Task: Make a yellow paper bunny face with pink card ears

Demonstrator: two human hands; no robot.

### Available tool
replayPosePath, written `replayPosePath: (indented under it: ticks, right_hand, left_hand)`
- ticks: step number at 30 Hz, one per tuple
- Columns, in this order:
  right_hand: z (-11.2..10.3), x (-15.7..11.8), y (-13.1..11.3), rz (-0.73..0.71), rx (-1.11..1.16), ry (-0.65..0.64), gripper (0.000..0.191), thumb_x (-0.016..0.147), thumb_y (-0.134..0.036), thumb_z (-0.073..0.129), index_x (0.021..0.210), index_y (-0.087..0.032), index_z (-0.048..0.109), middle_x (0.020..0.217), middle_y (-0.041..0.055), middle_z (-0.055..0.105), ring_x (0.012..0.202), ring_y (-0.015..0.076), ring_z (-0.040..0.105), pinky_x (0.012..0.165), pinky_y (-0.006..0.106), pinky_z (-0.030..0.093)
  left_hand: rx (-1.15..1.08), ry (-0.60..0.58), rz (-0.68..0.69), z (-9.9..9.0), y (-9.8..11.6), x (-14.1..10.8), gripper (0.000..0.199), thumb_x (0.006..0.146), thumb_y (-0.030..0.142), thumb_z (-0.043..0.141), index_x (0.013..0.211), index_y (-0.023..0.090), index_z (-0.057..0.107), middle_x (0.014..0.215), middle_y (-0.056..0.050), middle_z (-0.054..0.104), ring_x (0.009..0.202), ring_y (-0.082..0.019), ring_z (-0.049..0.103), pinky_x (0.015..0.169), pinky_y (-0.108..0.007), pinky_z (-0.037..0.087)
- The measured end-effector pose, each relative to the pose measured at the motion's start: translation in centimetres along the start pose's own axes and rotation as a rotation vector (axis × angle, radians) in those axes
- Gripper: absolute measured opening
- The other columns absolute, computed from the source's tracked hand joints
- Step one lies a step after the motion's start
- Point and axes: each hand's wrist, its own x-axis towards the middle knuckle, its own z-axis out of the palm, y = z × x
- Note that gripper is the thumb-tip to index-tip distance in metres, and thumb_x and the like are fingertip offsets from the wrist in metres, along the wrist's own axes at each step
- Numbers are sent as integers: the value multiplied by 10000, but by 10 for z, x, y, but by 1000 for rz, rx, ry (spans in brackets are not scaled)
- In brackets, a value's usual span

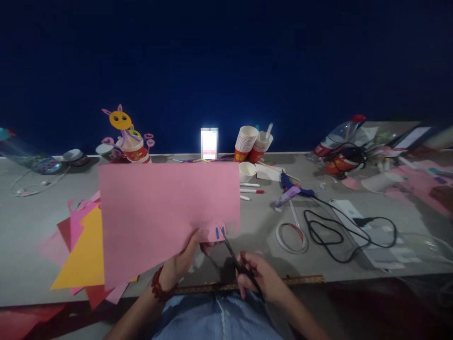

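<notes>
A large sheet of pink paper is held up over the table by my left hand, which pinches its lower edge. Two short blue marks show near the sheet's lower right corner. My right hand is closed around the handles of black-handled scissors. Their blades point up and left and reach the paper's edge beside the blue marks. Whether the blades are cutting at this instant I cannot tell. Part of my left fingers is hidden behind the sheet.
Coloured paper sheets lie left. Behind stand a decorated paper cup, a lit phone screen and stacked paper cups. Rightward are markers, a blue glue gun, a tape roll, a black cable and a bottle.
</notes>
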Motion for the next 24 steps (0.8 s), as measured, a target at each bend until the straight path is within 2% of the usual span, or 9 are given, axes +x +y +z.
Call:
replayPosePath:
  ticks: [10, 19, 24]
  right_hand:
    - [0, 4, 5, -42, -32, -16, 548, 687, -658, 677, 682, -239, 325, 481, -104, 454, 396, 81, 489, 452, 208, 318]
    - [-2, 6, 8, -45, -37, -15, 512, 697, -596, 707, 685, -234, 346, 480, -101, 482, 387, 78, 494, 436, 199, 324]
    - [-2, 6, 7, -49, -39, -15, 508, 706, -609, 693, 688, -233, 353, 471, -106, 462, 390, 80, 494, 440, 198, 318]
  left_hand:
    - [26, -16, 30, 0, 3, -2, 532, 961, 447, 377, 530, 254, 623, 577, 17, 690, 672, -179, 676, 1001, -360, 468]
    - [-13, -26, 36, 2, -2, -2, 513, 975, 425, 375, 572, 239, 633, 554, 14, 670, 644, -161, 676, 926, -321, 507]
    - [-24, -35, 43, 3, -4, -2, 515, 975, 429, 366, 582, 234, 636, 552, 10, 673, 625, -174, 673, 908, -347, 527]
